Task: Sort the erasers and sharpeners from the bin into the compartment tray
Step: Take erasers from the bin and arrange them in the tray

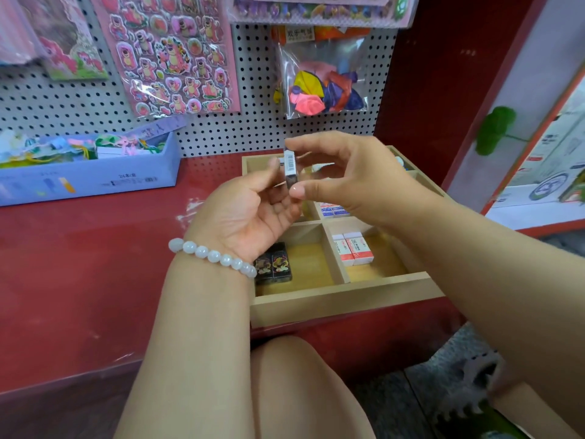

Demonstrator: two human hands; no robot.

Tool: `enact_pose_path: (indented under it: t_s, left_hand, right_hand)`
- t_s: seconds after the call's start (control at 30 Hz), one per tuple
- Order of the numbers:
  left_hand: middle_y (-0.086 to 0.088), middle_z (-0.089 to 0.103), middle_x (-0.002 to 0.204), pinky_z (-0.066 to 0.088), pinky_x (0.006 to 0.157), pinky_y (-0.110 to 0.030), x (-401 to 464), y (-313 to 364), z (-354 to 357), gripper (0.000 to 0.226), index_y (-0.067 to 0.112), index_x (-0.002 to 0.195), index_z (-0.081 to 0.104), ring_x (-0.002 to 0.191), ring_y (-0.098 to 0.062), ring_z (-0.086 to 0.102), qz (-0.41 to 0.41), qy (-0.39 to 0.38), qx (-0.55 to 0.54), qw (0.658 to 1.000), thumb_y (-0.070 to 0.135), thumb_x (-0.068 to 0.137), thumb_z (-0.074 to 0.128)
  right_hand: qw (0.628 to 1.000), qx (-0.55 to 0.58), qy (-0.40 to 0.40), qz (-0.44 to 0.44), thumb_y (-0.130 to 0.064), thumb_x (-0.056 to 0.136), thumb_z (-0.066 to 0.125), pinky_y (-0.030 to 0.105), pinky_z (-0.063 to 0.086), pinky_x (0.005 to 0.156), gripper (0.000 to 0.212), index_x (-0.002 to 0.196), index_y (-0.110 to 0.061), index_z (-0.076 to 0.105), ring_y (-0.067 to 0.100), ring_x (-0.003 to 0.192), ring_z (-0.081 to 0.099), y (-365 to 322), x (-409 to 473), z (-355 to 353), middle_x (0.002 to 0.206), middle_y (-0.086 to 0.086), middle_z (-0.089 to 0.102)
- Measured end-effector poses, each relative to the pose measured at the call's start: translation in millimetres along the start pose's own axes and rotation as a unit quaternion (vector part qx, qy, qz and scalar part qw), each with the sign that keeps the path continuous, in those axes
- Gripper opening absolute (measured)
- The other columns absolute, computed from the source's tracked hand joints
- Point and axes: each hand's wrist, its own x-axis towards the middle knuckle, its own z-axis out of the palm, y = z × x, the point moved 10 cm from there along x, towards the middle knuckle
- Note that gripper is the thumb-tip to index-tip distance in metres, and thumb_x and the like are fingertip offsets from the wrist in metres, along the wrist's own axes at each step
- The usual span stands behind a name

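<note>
In the wooden compartment tray (342,299), two dark patterned erasers (273,264) are seen in the near left compartment and white-and-red boxed erasers (353,248) in the near right one. Above the tray's middle, a small white barcoded eraser (290,167) is held upright, pinched by the left hand (253,210) and the right hand (345,179).

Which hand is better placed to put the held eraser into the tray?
Probably the right hand: it pinches the eraser directly above the tray, while the left hand only supports it from the side.
</note>
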Motion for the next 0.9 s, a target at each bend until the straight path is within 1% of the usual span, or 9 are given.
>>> enact_pose_path:
  t_s: [0.07, 0.13, 0.23, 0.37, 0.43, 0.53, 0.67, 0.8, 0.9]
  left_hand:
    - [-0.003, 0.061, 0.069, 0.045, 0.045, -0.018, 2.7, 14.1, -24.4, 0.018, 0.010, 0.089, 0.061, 0.056, -0.010, 0.054, 0.055, 0.097, 0.057, 0.992, 0.023, 0.096, 0.049]
    - [0.000, 0.058, 0.067, 0.042, 0.044, -0.016, -0.3, 30.0, -50.6, 0.010, 0.013, 0.089, 0.059, 0.051, -0.007, 0.050, 0.108, 0.191, 0.037, 0.975, 0.016, 0.093, 0.051]
    - [0.002, 0.059, 0.068, 0.044, 0.045, -0.017, -7.2, 36.3, -68.7, 0.011, 0.013, 0.083, 0.059, 0.050, -0.005, 0.050, 0.131, 0.246, -0.025, 0.960, 0.014, 0.090, 0.051]
    - [0.001, 0.059, 0.066, 0.045, 0.048, -0.018, -11.3, 35.6, -62.7, 0.013, 0.012, 0.080, 0.059, 0.050, -0.007, 0.050, 0.146, 0.244, -0.042, 0.958, 0.013, 0.090, 0.051]
    - [0.000, 0.059, 0.066, 0.045, 0.048, -0.018, -11.2, 36.4, -61.0, 0.014, 0.011, 0.079, 0.059, 0.051, -0.007, 0.050, 0.151, 0.244, -0.045, 0.957, 0.013, 0.090, 0.051]
    - [0.000, 0.059, 0.065, 0.046, 0.049, -0.019, -11.2, 36.6, -60.1, 0.014, 0.011, 0.079, 0.059, 0.050, -0.007, 0.050, 0.150, 0.242, -0.041, 0.958, 0.013, 0.091, 0.050]
    - [0.000, 0.059, 0.063, 0.046, 0.048, -0.019, -11.8, 36.5, -56.7, 0.013, 0.011, 0.079, 0.059, 0.047, -0.007, 0.050, 0.152, 0.237, -0.039, 0.959, 0.013, 0.090, 0.051]
    - [0.000, 0.060, 0.063, 0.046, 0.048, -0.020, -12.5, 36.0, -48.1, 0.013, 0.011, 0.080, 0.060, 0.050, -0.008, 0.051, 0.152, 0.224, -0.019, 0.963, 0.013, 0.089, 0.052]
    - [-0.001, 0.061, 0.064, 0.046, 0.048, -0.020, -14.3, 34.9, -37.8, 0.013, 0.011, 0.081, 0.061, 0.050, -0.009, 0.052, 0.151, 0.206, -0.002, 0.967, 0.014, 0.090, 0.052]
  right_hand:
    - [0.998, -0.060, -0.025, 0.009, -0.016, 0.064, 0.086, 0.014, 0.053, 0.069, 0.053, 0.110, -0.028, 0.063, -0.009, 0.066, 0.059, -0.5, -3.1, -3.4, 0.085, -0.015, 0.066]
    - [0.985, -0.139, -0.096, 0.032, -0.018, 0.061, 0.088, 0.011, 0.046, 0.054, 0.048, 0.099, -0.031, 0.062, -0.007, 0.055, 0.056, 3.9, -10.2, 7.3, 0.077, -0.011, 0.069]
    - [0.937, -0.271, -0.215, 0.046, -0.022, 0.065, 0.085, 0.015, 0.048, 0.056, 0.040, 0.098, -0.029, 0.064, -0.001, 0.062, 0.061, 14.6, -24.9, 38.2, 0.073, -0.009, 0.069]
    - [0.874, -0.396, -0.280, 0.000, -0.028, 0.074, 0.078, 0.010, 0.038, 0.056, 0.040, 0.111, -0.027, 0.063, 0.003, 0.065, 0.050, 15.9, -32.9, 70.0, 0.072, -0.015, 0.051]
    - [0.856, -0.434, -0.281, -0.020, -0.030, 0.077, 0.074, 0.017, 0.037, 0.056, 0.040, 0.114, -0.026, 0.062, 0.007, 0.074, 0.048, 19.3, -31.6, 78.0, 0.082, -0.014, 0.053]
    - [0.852, -0.449, -0.269, -0.009, -0.032, 0.079, 0.073, 0.022, 0.043, 0.068, 0.034, 0.111, -0.024, 0.065, 0.012, 0.086, 0.055, 27.2, -26.4, 81.1, 0.108, -0.006, 0.061]
    - [0.850, -0.447, -0.278, 0.018, -0.036, 0.078, 0.073, 0.028, 0.051, 0.081, 0.035, 0.111, -0.024, 0.068, 0.017, 0.095, 0.062, 34.1, -24.6, 83.0, 0.111, -0.005, 0.064]
    - [0.821, -0.480, -0.310, 0.000, -0.040, 0.083, 0.066, 0.029, 0.052, 0.084, 0.034, 0.112, -0.022, 0.069, 0.021, 0.100, 0.062, 40.1, -22.1, 92.1, 0.117, -0.002, 0.063]
    - [0.836, -0.459, -0.301, -0.019, -0.039, 0.083, 0.067, 0.032, 0.051, 0.086, 0.033, 0.111, -0.022, 0.070, 0.020, 0.101, 0.061, 37.3, -23.3, 88.2, 0.113, -0.002, 0.064]
